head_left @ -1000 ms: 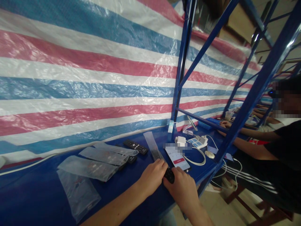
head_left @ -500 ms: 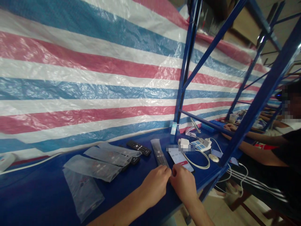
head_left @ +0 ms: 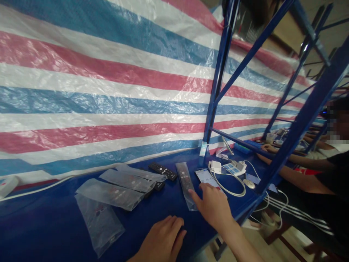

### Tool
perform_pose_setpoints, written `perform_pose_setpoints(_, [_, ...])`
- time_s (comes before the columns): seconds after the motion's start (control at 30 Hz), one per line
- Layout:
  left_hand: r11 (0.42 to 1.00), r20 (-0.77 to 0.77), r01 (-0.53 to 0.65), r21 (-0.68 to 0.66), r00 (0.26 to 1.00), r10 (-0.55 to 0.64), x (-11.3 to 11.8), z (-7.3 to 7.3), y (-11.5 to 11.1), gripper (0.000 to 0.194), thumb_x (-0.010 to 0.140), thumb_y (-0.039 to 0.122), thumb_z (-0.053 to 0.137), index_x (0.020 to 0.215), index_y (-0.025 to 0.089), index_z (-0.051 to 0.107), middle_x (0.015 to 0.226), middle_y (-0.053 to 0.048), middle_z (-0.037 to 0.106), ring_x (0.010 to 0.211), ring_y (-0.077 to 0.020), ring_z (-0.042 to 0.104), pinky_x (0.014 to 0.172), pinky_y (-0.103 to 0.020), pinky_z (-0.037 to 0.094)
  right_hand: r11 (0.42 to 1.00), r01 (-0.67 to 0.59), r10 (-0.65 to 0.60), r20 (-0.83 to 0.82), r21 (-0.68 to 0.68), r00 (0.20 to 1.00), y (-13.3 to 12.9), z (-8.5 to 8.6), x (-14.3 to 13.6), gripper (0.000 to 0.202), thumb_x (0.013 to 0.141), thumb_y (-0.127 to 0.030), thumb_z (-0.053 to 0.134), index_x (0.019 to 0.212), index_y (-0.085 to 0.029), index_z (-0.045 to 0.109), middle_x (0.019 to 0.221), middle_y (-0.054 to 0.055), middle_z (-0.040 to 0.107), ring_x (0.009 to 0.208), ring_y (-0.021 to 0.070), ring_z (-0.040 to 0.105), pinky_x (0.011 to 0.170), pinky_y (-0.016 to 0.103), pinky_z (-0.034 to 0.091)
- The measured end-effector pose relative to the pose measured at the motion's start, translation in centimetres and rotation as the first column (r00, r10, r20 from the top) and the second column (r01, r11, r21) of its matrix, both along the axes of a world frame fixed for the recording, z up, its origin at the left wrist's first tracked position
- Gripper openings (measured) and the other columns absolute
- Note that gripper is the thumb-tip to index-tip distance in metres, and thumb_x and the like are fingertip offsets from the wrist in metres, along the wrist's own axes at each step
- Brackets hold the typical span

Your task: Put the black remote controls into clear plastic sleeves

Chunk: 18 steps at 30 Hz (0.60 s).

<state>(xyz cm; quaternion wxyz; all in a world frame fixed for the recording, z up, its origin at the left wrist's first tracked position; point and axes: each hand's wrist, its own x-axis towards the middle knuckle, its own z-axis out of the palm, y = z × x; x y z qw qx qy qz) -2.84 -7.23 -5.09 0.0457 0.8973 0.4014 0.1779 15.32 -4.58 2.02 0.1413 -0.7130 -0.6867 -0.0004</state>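
My right hand point(head_left: 214, 205) is open over the lower end of a smartphone point(head_left: 205, 177) whose lit screen shows digits. Its thumb is apart from the fingers, close to the edge of a remote control in a clear plastic bag point(head_left: 185, 182). My left hand point(head_left: 165, 234) rests low over the table with its fingers loosely bent and nothing visible in them. Further left lie several bagged remote controls point(head_left: 120, 194), partly overlapping. A black remote control point(head_left: 163, 171) without a visible bag lies behind them. Another plastic bag point(head_left: 100, 223) lies nearest the front left.
The blue table point(head_left: 49, 222) runs along a striped plastic sheet point(head_left: 109, 83). A white charger point(head_left: 215, 166), a looped cable point(head_left: 237, 194) and a power strip point(head_left: 235, 168) lie at the right. A blue metal frame point(head_left: 289, 145) stands before another person's arms point(head_left: 297, 173).
My hands were together with fingers curled at the bagged remote's near end; now they are apart. The left moved down and left, the right opened over the phone. The bagged remote lies uncovered.
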Motion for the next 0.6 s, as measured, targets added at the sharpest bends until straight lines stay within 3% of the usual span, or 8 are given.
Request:
perform_pose_setpoints(0.07, [0.996,0.018,0.028,0.081,0.999,-0.029,-0.1,-0.6,0.0,0.015,0.090,0.017,0.043,0.100,0.022,0.054,0.090,-0.002,0.069,0.083,-0.0180,0.067,0.073,-0.028,0.054,0.999,0.007,-0.004,0.056,-0.046,0.998,1.3,-0.2,-1.8,0.040,0.089,-0.050,0.053,0.096,-0.013,0.066,0.092,0.016,0.071,0.087,0.0295,0.068,0.068,0.033,0.045])
perform_pose_setpoints(0.23, [0.973,0.056,0.057,0.224,0.996,-0.071,0.1,-1.3,0.5,0.016,0.084,0.012,0.045,0.094,0.021,0.054,0.082,-0.001,0.068,0.073,-0.0179,0.067,0.063,-0.027,0.054,0.997,0.001,0.009,0.114,-0.083,0.993,3.9,-1.3,-4.2,0.029,0.085,-0.036,0.060,0.100,-0.011,0.067,0.095,0.017,0.071,0.092,0.0281,0.068,0.074,0.032,0.048])
perform_pose_setpoints(0.43, [0.959,0.055,0.064,0.276,0.995,-0.082,0.0,-2.6,1.1,0.017,0.079,0.010,0.048,0.089,0.022,0.054,0.080,0.000,0.069,0.071,-0.0159,0.067,0.065,-0.023,0.054,0.994,0.049,-0.038,0.111,-0.101,0.993,9.0,-0.7,-3.3,0.031,0.081,-0.032,0.058,0.102,-0.012,0.068,0.102,0.018,0.071,0.098,0.0280,0.067,0.078,0.032,0.049])
perform_pose_setpoints(0.6, [0.970,0.026,-0.001,0.244,1.000,-0.005,0.7,-5.7,1.9,0.018,0.074,0.011,0.056,0.086,0.025,0.055,0.078,0.001,0.069,0.070,-0.0171,0.067,0.064,-0.024,0.054,0.984,0.090,-0.077,0.086,-0.155,0.993,13.3,0.1,-1.9,0.038,0.074,-0.033,0.062,0.104,-0.011,0.070,0.101,0.019,0.072,0.099,0.0284,0.067,0.077,0.031,0.050])
